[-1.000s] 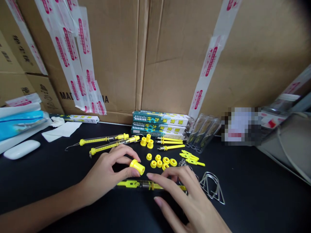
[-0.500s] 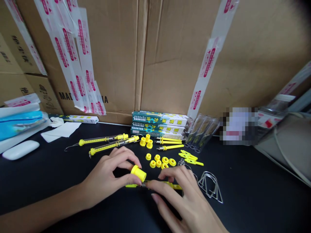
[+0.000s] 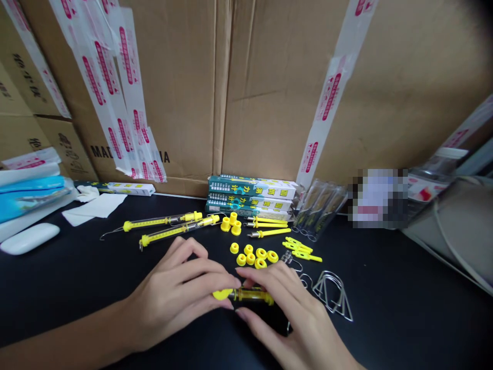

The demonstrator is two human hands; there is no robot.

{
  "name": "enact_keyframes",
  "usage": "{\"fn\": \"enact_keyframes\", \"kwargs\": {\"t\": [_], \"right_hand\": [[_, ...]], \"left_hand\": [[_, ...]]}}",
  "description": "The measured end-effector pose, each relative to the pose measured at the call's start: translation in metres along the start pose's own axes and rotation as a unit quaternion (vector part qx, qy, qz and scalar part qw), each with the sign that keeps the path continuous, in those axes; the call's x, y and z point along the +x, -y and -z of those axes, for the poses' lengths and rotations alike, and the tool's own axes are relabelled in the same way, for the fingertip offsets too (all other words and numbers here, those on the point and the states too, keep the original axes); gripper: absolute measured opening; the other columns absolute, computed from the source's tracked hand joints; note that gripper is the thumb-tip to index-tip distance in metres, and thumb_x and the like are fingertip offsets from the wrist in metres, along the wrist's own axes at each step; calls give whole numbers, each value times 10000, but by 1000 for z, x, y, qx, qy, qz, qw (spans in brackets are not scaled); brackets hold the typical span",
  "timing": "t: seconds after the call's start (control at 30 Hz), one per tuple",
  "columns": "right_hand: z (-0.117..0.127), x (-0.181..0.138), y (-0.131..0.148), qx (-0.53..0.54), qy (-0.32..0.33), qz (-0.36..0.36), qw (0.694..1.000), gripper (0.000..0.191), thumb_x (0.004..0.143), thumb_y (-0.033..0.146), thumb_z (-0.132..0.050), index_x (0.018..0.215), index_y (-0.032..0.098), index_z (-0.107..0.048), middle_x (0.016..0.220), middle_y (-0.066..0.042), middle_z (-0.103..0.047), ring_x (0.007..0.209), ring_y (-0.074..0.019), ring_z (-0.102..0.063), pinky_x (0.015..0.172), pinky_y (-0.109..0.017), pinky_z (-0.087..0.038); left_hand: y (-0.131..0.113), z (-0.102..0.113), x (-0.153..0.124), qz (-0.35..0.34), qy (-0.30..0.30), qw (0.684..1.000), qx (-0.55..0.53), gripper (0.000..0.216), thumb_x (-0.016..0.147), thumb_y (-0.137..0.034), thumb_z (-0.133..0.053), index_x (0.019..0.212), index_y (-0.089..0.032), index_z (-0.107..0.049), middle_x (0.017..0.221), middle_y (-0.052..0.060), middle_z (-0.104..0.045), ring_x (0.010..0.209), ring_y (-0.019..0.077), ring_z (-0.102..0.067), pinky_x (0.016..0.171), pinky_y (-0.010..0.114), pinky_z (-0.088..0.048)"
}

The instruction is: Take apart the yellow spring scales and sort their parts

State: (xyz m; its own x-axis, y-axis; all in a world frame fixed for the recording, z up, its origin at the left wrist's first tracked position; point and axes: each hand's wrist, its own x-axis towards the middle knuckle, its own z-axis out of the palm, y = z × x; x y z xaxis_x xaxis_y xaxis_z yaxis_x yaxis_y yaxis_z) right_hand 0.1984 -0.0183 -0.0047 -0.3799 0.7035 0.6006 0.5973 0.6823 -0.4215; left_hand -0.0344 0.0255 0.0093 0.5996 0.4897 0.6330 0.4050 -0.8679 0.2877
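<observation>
My left hand pinches a yellow cap against the left end of a clear tube with yellow parts inside. My right hand grips that tube from the right, just above the black table. Behind my hands lie several loose yellow caps and rings, yellow hooked rods and yellow clips. Two finished spring scales lie to the left of them.
Stacked teal boxes and clear empty tubes stand against large cardboard cartons. Bent wire hangers lie right of my hands. A white mouse, white paper and blue packets are at the left.
My left hand brought the yellow cap down onto the tube's left end. My right hand closed round the tube, and the hands now meet.
</observation>
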Motion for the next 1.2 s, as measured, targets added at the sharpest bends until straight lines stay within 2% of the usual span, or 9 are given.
{"fn": "enact_keyframes", "kwargs": {"t": [0.07, 0.2, 0.33, 0.5, 0.63, 0.73, 0.93, 1.03, 1.2], "right_hand": [[1, 0, 0, 2, 8, 2, 1000, 398, 909, 181, -676, 1281, 229, -544, 1070, -43, -718, 939, -222, -659, 867, -362, -560], [2, 1, 2, 5, 12, -1, 1000, 365, 916, 166, -660, 1262, 228, -560, 1055, -38, -718, 939, -215, -658, 871, -349, -565], [1, 1, 3, 3, 9, -3, 1000, 337, 927, 172, -641, 1249, 231, -562, 1048, -42, -718, 937, -224, -656, 860, -356, -570], [2, 3, 3, 8, 19, -13, 1000, 332, 907, 111, -633, 1207, 239, -572, 1047, -32, -713, 950, -218, -649, 863, -351, -564], [2, 3, 5, 12, 16, -11, 1000, 320, 910, 96, -617, 1195, 234, -573, 1039, -30, -708, 949, -211, -643, 851, -343, -558], [3, 2, 5, 11, 22, -17, 1000, 301, 919, 98, -605, 1190, 227, -578, 1039, -35, -704, 950, -210, -639, 852, -351, -557], [3, 2, 1, 28, 6, -17, 999, 308, 932, 96, -591, 1219, 208, -584, 1033, -56, -710, 930, -216, -627, 805, -349, -568], [4, 2, 1, 42, -1, -1, 999, 308, 925, 94, -611, 1212, 205, -603, 979, -48, -716, 885, -207, -623, 779, -335, -564], [5, 1, 3, 64, -13, 17, 998, 312, 904, 67, -650, 1180, 213, -633, 934, -28, -720, 833, -189, -620, 750, -319, -543]], "left_hand": [[-3, -1, -2, 13, -14, 1000, 8, 290, 887, -330, -748, 1151, -295, -632, 938, -24, -754, 835, 192, -567, 804, 311, -456], [-4, -2, -2, 41, -17, 999, 1, 199, 860, -375, -768, 980, -277, -645, 861, -30, -735, 769, 186, -573, 753, 308, -461], [3, -2, 4, 96, -103, 990, 0, 166, 874, -300, -759, 984, -275, -637, 885, -23, -715, 796, 184, -596, 728, 295, -469], [12, -6, 8, 204, -25, 978, -44, 225, 857, -248, -752, 1037, -288, -624, 902, -60, -688, 723, 140, -596, 699, 259, -473], [14, -6, 6, 253, -85, 961, -78, 241, 915, -264, -669, 1133, -283, -568, 995, -29, -702, 834, 157, -620, 757, 279, -473], [12, -5, 4, 231, -77, 963, -111, 197, 933, -234, -657, 1113, -288, -599, 1030, -16, -709, 883, 160, -639, 793, 278, -496], [-8, -4, -2, 61, -9, 982, -180, 308, 916, -33, -607, 1099, -281, -615, 1124, -1, -711, 1032, 149, -682, 921, 241, -541], [-14, -2, -3, 42, 30, 983, -179, 349, 912, -4, -598, 1125, -280, -616, 1165, 8, -696, 1044, 137, -684, 928, 207, -545], [-12, -4, -1, 36, -6, 982, -183, 277, 912, -56, -652, 1108, -248, -615, 1041, -4, -723, 952, 120, -709, 875, 163, -560]]}}
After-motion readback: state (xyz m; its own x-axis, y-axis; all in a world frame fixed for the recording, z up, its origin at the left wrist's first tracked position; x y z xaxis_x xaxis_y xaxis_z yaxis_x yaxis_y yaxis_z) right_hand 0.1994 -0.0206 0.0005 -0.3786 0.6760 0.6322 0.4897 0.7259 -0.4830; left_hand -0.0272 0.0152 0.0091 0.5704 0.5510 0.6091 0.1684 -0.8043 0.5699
